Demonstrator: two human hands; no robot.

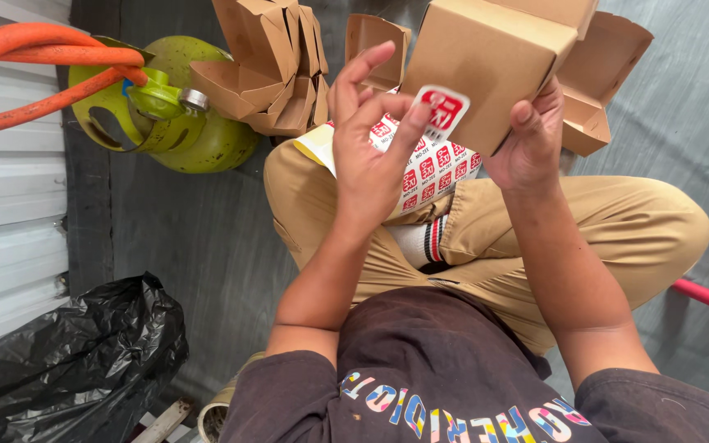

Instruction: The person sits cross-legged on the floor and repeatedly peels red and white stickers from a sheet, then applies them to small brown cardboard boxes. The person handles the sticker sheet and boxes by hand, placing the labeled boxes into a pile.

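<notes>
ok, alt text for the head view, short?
Seen from above, a seated person's left hand presses a red-and-white sticker onto a brown cardboard box held by the right hand. A sticker sheet lies on the lap; stacked folded boxes and a green gas cylinder stand ahead.

Matt brown cardboard is seen in the folded box; a glossy red-and-white sticker and sticker sheet, crinkled glossy black plastic bag, smooth green painted-metal gas cylinder.
</notes>
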